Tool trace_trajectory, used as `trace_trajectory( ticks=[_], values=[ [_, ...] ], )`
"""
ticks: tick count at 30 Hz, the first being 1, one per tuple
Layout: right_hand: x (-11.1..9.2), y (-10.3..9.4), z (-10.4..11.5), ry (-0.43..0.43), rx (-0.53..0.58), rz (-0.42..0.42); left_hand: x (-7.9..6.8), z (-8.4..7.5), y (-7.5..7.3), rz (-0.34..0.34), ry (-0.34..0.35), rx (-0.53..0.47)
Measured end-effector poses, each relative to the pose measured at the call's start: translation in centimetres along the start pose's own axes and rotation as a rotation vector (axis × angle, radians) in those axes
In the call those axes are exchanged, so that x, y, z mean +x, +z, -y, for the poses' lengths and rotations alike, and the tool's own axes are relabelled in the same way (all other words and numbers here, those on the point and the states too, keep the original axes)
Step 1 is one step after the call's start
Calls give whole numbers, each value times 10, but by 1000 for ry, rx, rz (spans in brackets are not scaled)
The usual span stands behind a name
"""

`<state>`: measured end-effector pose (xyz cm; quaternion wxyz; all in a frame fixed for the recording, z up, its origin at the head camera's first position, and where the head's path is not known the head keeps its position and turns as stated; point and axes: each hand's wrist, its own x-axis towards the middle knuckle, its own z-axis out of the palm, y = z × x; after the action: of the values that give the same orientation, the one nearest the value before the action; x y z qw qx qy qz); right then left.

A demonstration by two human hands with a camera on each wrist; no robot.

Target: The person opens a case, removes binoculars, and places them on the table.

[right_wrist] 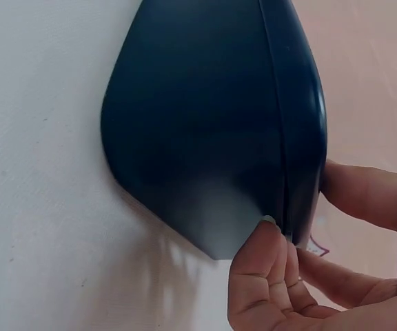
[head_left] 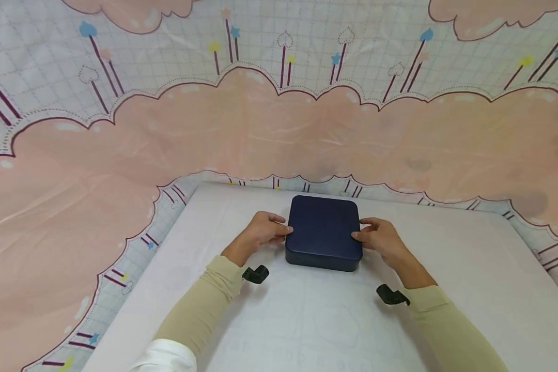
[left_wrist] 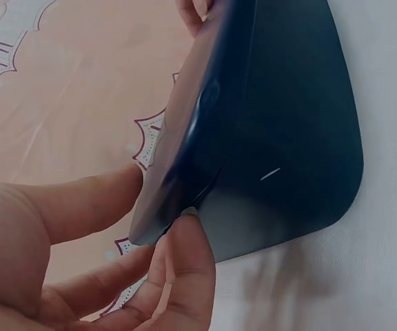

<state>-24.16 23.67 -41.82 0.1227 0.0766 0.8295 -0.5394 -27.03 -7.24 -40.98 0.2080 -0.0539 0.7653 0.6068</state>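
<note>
A dark navy, rounded-corner box [head_left: 324, 261] sits near the far side of the white table, its matching lid [head_left: 323, 225] on top. From the left, my left hand [head_left: 264, 228] grips the lid's side edge, thumb over the top and fingertips under the rim. My right hand [head_left: 382, 238] pinches the opposite edge the same way. In the left wrist view a thin dark line shows beneath the lid [left_wrist: 209, 110] by the fingertips. The right wrist view shows the seam between lid [right_wrist: 302, 103] and box wall [right_wrist: 191, 124]. Whatever is inside stays hidden.
The white table [head_left: 279, 315] spreads around the box. Behind and at the sides hangs a pink and white patterned cloth [head_left: 279, 134]. A small black wrist camera [head_left: 256, 275] is on the left cuff, another black camera [head_left: 392, 294] on the right.
</note>
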Motion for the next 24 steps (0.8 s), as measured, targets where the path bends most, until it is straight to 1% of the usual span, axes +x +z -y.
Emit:
trace_trajectory(
  ticks=[6,13,17,24],
  values=[
    [3,1,4,48,14,-8,2,-1,3,-29,-3,54],
    [6,1,8,93,29,-6,7,-3,4,-64,-40,88],
    [8,1,9,113,22,-9,10,-3,5,-74,-52,87],
    [7,2,13,134,51,-2,8,-6,6,-83,-70,72]
  ],
)
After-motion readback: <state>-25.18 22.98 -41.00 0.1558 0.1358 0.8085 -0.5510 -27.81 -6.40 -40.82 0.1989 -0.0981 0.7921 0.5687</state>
